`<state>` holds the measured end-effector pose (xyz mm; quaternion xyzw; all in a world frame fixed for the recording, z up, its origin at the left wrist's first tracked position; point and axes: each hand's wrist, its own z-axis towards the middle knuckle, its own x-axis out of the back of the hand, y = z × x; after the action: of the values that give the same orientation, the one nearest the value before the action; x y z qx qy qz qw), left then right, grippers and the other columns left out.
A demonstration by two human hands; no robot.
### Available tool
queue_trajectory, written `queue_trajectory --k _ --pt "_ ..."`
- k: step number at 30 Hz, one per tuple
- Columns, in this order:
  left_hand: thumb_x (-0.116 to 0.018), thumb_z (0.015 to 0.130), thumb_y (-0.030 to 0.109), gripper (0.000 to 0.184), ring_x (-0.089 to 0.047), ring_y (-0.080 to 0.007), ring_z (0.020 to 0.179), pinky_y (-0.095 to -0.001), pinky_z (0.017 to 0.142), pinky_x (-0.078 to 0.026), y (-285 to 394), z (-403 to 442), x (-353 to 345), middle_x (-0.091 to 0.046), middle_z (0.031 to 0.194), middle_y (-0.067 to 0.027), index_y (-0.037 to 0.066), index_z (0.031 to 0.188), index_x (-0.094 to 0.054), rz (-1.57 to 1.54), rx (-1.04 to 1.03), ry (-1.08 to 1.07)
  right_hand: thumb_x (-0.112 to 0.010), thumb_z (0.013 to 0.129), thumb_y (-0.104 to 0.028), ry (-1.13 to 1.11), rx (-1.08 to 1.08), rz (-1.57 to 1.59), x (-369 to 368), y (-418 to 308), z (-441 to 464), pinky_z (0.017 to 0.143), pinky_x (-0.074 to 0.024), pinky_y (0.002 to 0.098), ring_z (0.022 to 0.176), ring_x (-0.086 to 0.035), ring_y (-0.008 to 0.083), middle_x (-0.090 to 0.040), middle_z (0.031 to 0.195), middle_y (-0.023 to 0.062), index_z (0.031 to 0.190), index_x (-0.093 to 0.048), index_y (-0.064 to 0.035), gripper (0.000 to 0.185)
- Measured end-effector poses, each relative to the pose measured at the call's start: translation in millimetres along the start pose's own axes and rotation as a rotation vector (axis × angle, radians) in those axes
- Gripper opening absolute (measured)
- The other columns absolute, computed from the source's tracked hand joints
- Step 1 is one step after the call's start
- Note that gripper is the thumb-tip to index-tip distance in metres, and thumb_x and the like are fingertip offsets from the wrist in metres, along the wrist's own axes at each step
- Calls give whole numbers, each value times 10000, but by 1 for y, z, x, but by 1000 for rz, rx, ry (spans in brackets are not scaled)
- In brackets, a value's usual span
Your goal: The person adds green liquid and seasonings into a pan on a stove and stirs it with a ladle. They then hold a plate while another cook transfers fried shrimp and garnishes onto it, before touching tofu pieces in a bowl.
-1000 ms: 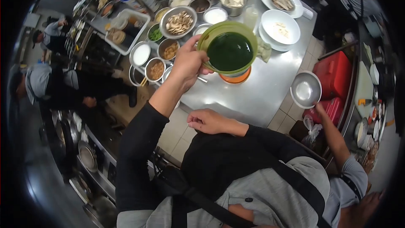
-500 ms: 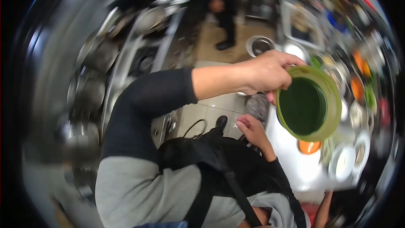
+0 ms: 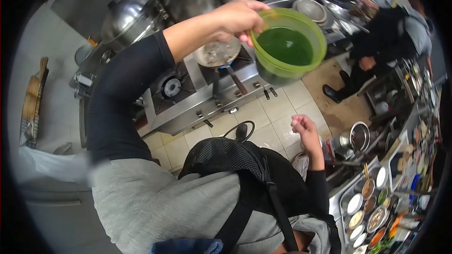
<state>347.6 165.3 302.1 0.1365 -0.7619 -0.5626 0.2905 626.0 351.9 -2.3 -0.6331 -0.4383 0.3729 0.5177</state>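
The left hand (image 3: 235, 19)'s fingers gripped the green plastic tub (image 3: 285, 67) by its rim; it hung to their right, in the air by the stove (image 3: 172, 124)'s front edge, while the right hand (image 3: 308, 134), farther off, was slack, part-curled and empty

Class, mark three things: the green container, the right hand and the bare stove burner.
Green container (image 3: 273, 73): head view, on its outer wall.
Right hand (image 3: 308, 132): head view, middle of the hand.
Bare burner (image 3: 171, 86): head view, its round centre.
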Motion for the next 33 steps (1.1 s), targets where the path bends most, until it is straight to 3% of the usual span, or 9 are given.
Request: queue_trajectory --k 7,12,16,18,20,24,27,31,33 --pt "-535 780 -54 508 -587 -135 437 -222 349 -428 -113 15 176 -660 798 -102 28 1280 -572 -30 140 310 -663 975 -257 -203 5 -137 -147 -3 219 844 -512 316 910 -633 154 -665 1045 76 1266 -598 13 402" --pt "-516 769 -90 500 -581 -132 436 -238 337 -430 -192 20 248 -652 795 -81 27 1250 -591 -1 188 483 -681 960 -275 -528 -706 370 -210 2 274 517 -465 267 603 -549 119 -648 896 70 1067 -593 -29 282" --pt "-507 776 -82 503 -589 -131 445 -245 344 -424 -240 22 276 -650 817 -87 24 1263 -577 -74 203 594 -708 921 -234 -517 -400 -211 -184 -2 265 516 -481 324 582 -582 188 -683 861 135 1000 -591 -18 259" --pt "-503 782 -71 494 -574 -138 441 -261 356 -428 -259 24 282 -643 829 -84 13 1263 -578 -109 201 668 -704 903 -184 -375 106 -763 -152 -2 260 674 -535 417 745 -676 360 -700 899 224 1091 -589 42 316" --pt "-505 788 -62 473 -557 -150 442 -286 369 -439 -283 28 288 -652 872 -96 1 1246 -600 -126 199 739 -709 887 -156 -321 166 -893 -132 -38 257 799 -524 465 931 -661 474 -684 954 280 1204 -558 69 417" --pt "-488 798 -51 477 -560 -161 456 -289 383 -464 -313 36 294 -641 852 -89 19 1254 -611 -87 205 807 -706 874 -108 -256 307 -866 -118 -52 285 802 -523 468 959 -652 473 -669 981 306 1209 -578 27 383" --pt "-473 810 -40 488 -587 -182 473 -297 399 -492 -314 41 296 -672 879 -108 31 1269 -623 -41 211 857 -692 910 -147 -263 481 -902 -131 -28 321 697 -537 433 790 -689 396 -688 869 242 1181 -581 40 347" --pt "-474 808 -38 477 -602 -187 472 -327 426 -522 -332 53 301 -698 872 -126 29 1248 -645 -4 227 879 -633 997 -285 -468 -195 -456 -168 -27 314 438 -406 287 488 -487 92 -532 648 5 1094 -612 -2 300" --pt "-477 809 -35 479 -603 -192 461 -341 440 -533 -335 58 302 -707 861 -131 36 1251 -647 10 231 891 -619 1002 -249 -523 -512 -11 -170 -34 298 422 -358 237 471 -429 60 -503 688 -26 1157 -607 -30 268"
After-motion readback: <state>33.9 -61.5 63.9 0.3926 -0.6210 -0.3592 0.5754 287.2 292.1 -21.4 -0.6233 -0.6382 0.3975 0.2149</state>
